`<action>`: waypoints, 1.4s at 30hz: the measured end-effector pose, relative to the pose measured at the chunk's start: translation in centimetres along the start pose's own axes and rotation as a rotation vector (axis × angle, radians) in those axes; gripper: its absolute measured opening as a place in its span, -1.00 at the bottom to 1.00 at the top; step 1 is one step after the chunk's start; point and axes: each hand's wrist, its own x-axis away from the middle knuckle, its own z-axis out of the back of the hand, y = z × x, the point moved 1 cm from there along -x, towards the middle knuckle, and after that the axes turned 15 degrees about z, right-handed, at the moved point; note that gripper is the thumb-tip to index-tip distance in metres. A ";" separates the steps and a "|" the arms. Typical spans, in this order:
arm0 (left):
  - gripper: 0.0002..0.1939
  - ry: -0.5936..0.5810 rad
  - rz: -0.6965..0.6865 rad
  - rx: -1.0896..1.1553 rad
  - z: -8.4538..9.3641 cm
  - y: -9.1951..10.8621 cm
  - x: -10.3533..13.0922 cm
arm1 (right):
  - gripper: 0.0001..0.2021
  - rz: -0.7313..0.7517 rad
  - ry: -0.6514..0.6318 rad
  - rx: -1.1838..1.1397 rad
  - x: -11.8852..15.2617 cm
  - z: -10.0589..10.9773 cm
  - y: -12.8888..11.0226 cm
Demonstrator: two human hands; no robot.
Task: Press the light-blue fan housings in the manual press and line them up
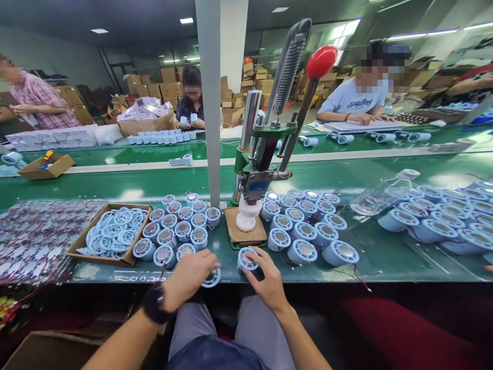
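Note:
My left hand (192,275), with a dark band on its wrist, is closed at the bench's front edge. Its fingertips pinch a light-blue plastic ring (212,279). My right hand (267,280) grips a light-blue round motor housing (247,258) from its right side, thumb in front and fingers at the back; a silver disc shows on its top. Just behind that housing stands a green hand press (264,169) with a red-knobbed lever (322,62). Its white pressing piece (249,208) is over a white round seat (245,222) on a brown board (234,234).
A cardboard tray (133,255) of loose rings sits left. Similar housings (165,236) stand in groups either side of the press, wires trailing. A clear bottle (379,195) lies tilted at right. Wired circuit boards (42,236) cover the far left. Behind run a green conveyor (154,180) and co-workers.

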 end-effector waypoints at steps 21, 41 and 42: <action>-0.54 0.157 0.331 -0.007 -9.5 4.5 -1.9 | -0.48 0.096 -0.439 -0.323 -2.1 -6.7 -11.1; -0.42 0.283 0.383 0.265 -8.2 4.0 -0.6 | -0.65 -0.009 -0.187 -0.099 -0.6 0.7 0.9; -0.44 0.273 0.377 0.266 -8.2 4.1 -0.5 | -0.65 -0.004 -0.177 -0.095 -0.5 0.7 0.9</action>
